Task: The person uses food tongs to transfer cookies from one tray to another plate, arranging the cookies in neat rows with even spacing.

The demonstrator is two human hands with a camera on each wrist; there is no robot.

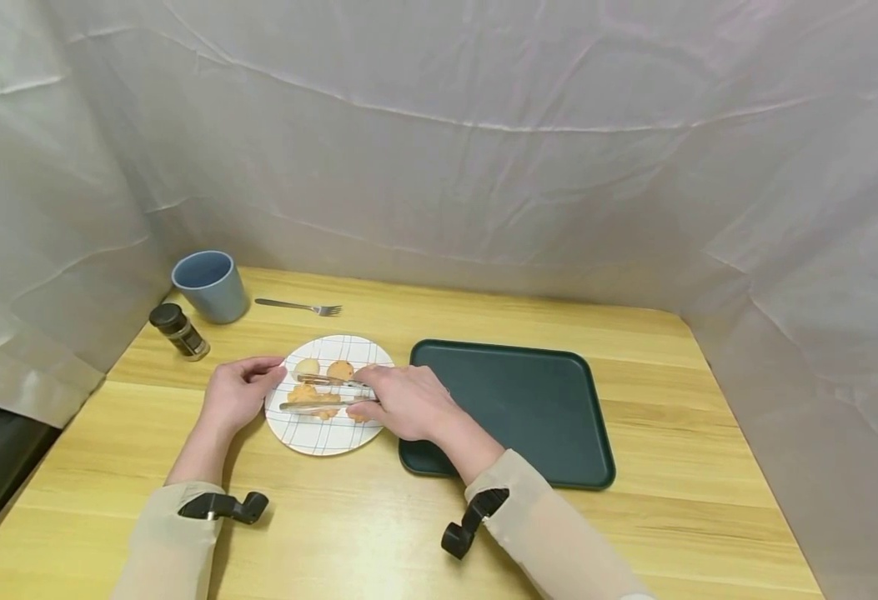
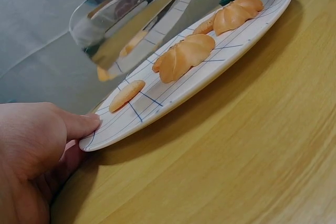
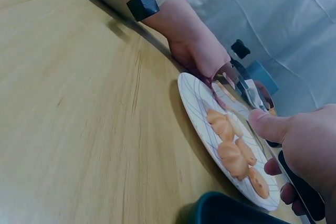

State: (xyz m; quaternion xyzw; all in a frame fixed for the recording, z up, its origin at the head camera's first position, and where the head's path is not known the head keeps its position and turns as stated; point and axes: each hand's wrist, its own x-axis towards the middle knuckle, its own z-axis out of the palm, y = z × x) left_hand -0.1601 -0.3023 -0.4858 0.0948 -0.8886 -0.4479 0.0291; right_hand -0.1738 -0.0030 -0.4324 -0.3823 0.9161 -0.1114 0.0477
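Note:
My left hand (image 1: 238, 393) pinches the left rim of a round white plate (image 1: 311, 437) with a checked line pattern, thumb on top and fingers below. Metal tongs (image 1: 307, 407) are in the grip of my right hand (image 1: 412, 402), which comes in from the plate's right side. The tongs' two arms stand apart above the plate, overlapping the cookies in the head view. Several cookies lie on the plate, among them a round one (image 1: 339, 369) and a ridged, shell-like one (image 2: 187, 57). In the right wrist view, my thumb (image 3: 266, 125) presses along the tongs.
Right of the plate lies a dark green tray (image 1: 517, 408), partly under my right forearm. A fork (image 1: 298, 307) lies behind the plate. At the back left stand a blue-grey cup (image 1: 217, 292) and a black-capped spice jar (image 1: 183, 333). Pale curtains surround the wooden table (image 1: 363, 533).

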